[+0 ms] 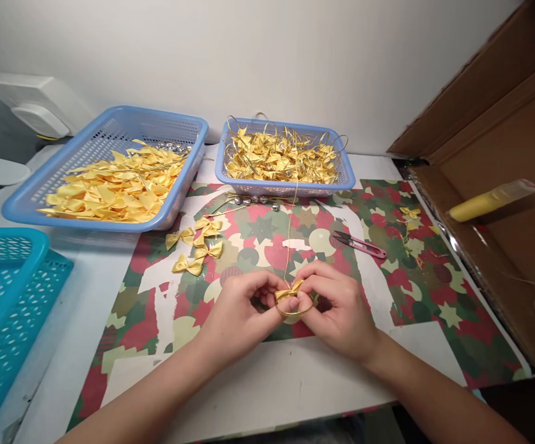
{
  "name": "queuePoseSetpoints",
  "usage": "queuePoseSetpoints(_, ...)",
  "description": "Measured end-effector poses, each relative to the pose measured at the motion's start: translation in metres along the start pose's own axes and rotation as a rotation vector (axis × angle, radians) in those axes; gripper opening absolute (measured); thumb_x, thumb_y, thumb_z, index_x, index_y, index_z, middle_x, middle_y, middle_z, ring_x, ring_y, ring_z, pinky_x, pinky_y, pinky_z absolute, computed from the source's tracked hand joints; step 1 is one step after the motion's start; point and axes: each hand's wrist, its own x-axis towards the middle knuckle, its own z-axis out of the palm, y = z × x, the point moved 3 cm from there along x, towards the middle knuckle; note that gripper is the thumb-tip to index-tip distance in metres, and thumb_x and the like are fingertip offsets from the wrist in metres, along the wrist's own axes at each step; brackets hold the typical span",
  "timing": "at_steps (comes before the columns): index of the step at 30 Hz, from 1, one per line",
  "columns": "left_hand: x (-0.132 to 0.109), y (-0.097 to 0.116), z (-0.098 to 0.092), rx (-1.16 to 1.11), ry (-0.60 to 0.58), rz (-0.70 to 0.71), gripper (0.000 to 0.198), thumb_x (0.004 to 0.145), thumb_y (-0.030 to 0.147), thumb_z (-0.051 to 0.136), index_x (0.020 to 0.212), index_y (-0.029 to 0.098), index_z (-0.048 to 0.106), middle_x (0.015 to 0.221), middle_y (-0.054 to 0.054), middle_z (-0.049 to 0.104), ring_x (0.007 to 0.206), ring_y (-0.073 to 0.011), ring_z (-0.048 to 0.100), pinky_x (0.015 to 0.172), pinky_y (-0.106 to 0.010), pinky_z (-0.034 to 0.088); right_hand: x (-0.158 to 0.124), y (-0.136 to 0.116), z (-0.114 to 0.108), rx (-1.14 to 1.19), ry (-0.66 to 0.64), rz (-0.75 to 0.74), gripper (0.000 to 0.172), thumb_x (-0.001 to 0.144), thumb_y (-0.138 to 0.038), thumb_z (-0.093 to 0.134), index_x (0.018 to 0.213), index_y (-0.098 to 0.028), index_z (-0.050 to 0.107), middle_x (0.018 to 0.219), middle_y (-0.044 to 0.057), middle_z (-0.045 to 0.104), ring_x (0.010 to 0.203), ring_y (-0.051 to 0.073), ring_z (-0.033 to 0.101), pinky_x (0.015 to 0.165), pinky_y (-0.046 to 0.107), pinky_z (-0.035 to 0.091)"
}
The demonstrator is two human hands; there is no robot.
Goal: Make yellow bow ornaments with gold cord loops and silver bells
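Over the front middle of the table, my left hand (244,311) and my right hand (339,305) meet at the fingertips. Between them they pinch a yellow ribbon bow (288,291) with a loop of gold cord (295,313) round it. A thin gold thread (289,240) runs from the bow up toward the smaller basket. Fingers partly cover the bow, so its knot cannot be made out. Several loose yellow bows (187,264) lie to the left, beyond my left hand. Silver jingle bells (254,200) sit in a row near the smaller basket.
A blue basket (103,114) of bows and bells stands back left, beside a smaller blue basket (286,187) of corded bows. Pink thread snips (364,245) lie right of centre. A teal basket (8,237) is at left; a cardboard box (493,246) with a yellow tube (489,202) borders the right.
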Motion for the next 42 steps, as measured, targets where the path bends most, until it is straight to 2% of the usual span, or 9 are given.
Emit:
queuePoseSetpoints(9,0.001,-0.011,0.004,-0.21,-0.027,-0.134,0.03,0.075,0.044,0.075,0.081,0.015,0.07,0.071,-0.004,0.068,0.066,-0.0158,0.059,0.059,-0.026,0.046,-0.002,0.0,0.003,-0.076,0.007,-0.013,0.021,0.085,-0.014,0.051,0.065,-0.017,0.055,0.08,0.005,0.06,0.055,0.007,0.049,0.045,0.02,0.038)
queuePoseSetpoints(14,0.001,-0.012,0.006,-0.282,0.048,-0.165,0.025,0.068,0.036,0.08,0.075,0.015,0.069,0.067,-0.003,0.067,0.063,-0.0146,0.059,0.057,-0.025,0.046,-0.003,0.002,-0.001,-0.173,0.153,0.027,0.025,0.08,-0.015,0.061,0.058,-0.018,0.05,0.07,0.003,0.058,0.063,0.013,0.052,0.051,0.023,0.039)
queuePoseSetpoints(17,0.001,-0.012,0.005,-0.268,0.1,-0.149,0.025,0.069,0.037,0.078,0.072,0.015,0.066,0.066,-0.004,0.067,0.062,-0.0147,0.059,0.056,-0.024,0.045,-0.007,-0.002,0.003,-0.124,0.121,0.024,0.029,0.081,-0.017,0.065,0.056,-0.019,0.052,0.06,0.0,0.056,0.058,0.012,0.051,0.052,0.025,0.04)
queuePoseSetpoints(20,0.002,-0.014,0.003,-0.248,0.127,-0.125,0.025,0.073,0.038,0.074,0.071,0.014,0.064,0.064,-0.003,0.065,0.059,-0.0136,0.058,0.054,-0.024,0.044,-0.012,-0.011,0.009,-0.119,0.066,-0.079,0.016,0.087,-0.016,0.061,0.071,-0.02,0.064,0.061,-0.001,0.062,0.057,0.012,0.055,0.059,0.028,0.042)
queuePoseSetpoints(23,0.002,-0.014,0.001,-0.219,0.144,-0.108,0.021,0.073,0.035,0.071,0.071,0.015,0.063,0.062,-0.001,0.063,0.057,-0.0128,0.056,0.053,-0.023,0.043,-0.014,-0.015,0.012,-0.295,0.123,-0.142,0.015,0.091,-0.013,0.053,0.088,-0.018,0.066,0.062,0.0,0.063,0.057,0.013,0.054,0.06,0.029,0.038)
queuePoseSetpoints(27,-0.001,-0.013,0.003,-0.08,0.168,-0.063,0.011,0.073,0.025,0.065,0.068,0.016,0.062,0.059,0.002,0.058,0.055,-0.0114,0.052,0.05,-0.021,0.04,-0.011,-0.007,0.012,-0.407,0.089,-0.046,0.015,0.09,-0.013,0.052,0.08,-0.017,0.063,0.059,-0.001,0.055,0.057,0.012,0.051,0.061,0.029,0.034)
queuePoseSetpoints(32,-0.004,-0.009,0.006,0.105,0.177,0.05,0.008,0.073,0.019,0.059,0.066,0.017,0.062,0.062,0.001,0.06,0.058,-0.012,0.053,0.052,-0.022,0.041,-0.007,0.0,0.012,-0.293,-0.016,0.125,0.024,0.086,-0.016,0.055,0.061,-0.018,0.052,0.054,-0.004,0.047,0.053,0.01,0.046,0.06,0.027,0.033)
queuePoseSetpoints(37,-0.003,-0.006,0.007,0.084,0.167,0.065,0.013,0.075,0.023,0.06,0.063,0.017,0.06,0.061,0.0,0.061,0.056,-0.0125,0.055,0.051,-0.022,0.043,-0.004,0.0,0.01,-0.112,0.02,0.199,0.021,0.086,-0.018,0.054,0.065,-0.019,0.051,0.06,-0.002,0.049,0.06,0.013,0.046,0.06,0.026,0.036)
queuePoseSetpoints(42,0.004,-0.011,0.0,-0.097,0.182,-0.002,0.018,0.072,0.032,0.067,0.066,0.016,0.06,0.06,-0.001,0.062,0.055,-0.0129,0.055,0.05,-0.023,0.043,0.002,-0.004,-0.006,0.363,-0.228,0.283,0.022,0.092,-0.034,0.05,0.075,-0.021,0.052,0.085,0.004,0.05,0.079,0.016,0.05,0.069,0.027,0.045)
